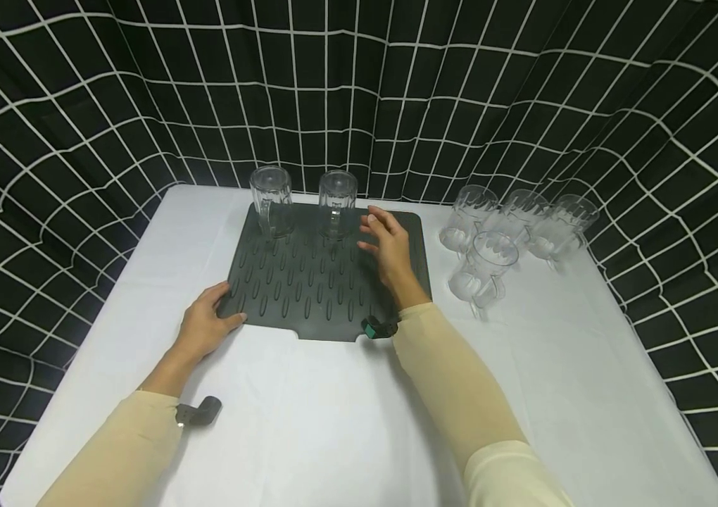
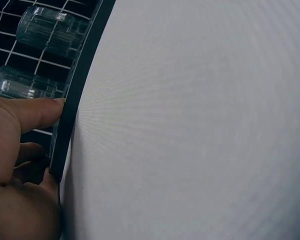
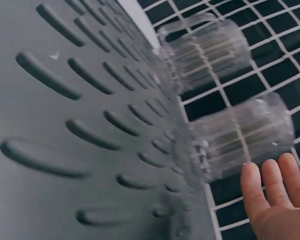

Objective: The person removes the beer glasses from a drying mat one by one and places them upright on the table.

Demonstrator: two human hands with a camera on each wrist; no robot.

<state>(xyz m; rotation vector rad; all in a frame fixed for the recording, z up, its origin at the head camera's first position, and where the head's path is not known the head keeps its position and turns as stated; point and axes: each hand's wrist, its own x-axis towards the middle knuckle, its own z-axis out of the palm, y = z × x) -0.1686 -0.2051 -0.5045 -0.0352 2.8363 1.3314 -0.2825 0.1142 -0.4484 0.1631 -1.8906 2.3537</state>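
Observation:
Two clear glass mugs stand upside down at the back of a dark grey ribbed drying mat (image 1: 327,325): a left mug (image 1: 272,201) and a right mug (image 1: 338,201). My right hand (image 1: 389,246) hovers over the mat just right of the right mug, its fingers loosely bent and nothing in them. In the right wrist view, those fingertips (image 3: 282,172) appear beside the nearer mug (image 3: 247,137), seemingly apart from it. My left hand (image 1: 203,324) rests at the mat's front left corner. Its thumb (image 2: 42,112) touches the mat's edge.
Several more clear mugs stand mouth up on the white table (image 1: 574,366) right of the mat; the front mug (image 1: 486,264) is nearest. A black curtain (image 1: 308,77) with a white grid surrounds the table's back and sides.

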